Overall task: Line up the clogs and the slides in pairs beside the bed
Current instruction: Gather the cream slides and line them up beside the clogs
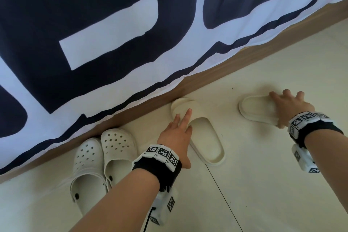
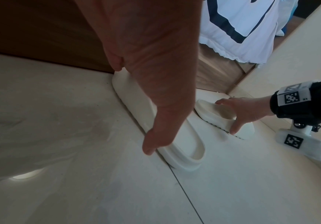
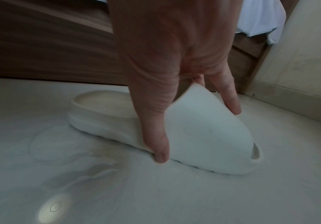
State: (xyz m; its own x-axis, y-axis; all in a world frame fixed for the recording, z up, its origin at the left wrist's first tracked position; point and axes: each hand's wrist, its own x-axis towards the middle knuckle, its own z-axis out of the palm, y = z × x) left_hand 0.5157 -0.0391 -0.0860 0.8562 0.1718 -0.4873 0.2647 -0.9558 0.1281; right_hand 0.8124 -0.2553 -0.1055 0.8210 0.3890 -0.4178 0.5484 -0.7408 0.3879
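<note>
Cream slide (image 1: 256, 108) lying sideways out on the floor (image 1: 273, 175), I am gripping its strap in my right hand (image 1: 290, 108), needing to turn it parallel beside its mate (image 1: 205, 137), which my flat left hand (image 1: 177, 137) is steadying against the bed's wooden edge (image 1: 150, 100).

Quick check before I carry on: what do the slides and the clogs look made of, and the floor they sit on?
The cream thick-soled slides look like moulded foam or soft rubber: one-piece, matte, no seams.
The white perforated clogs look similar, probably foam resin, with moulded holes and dark strap rivets.
The pale floor looks like glossy tile: faint reflections and a thin joint line.
</note>
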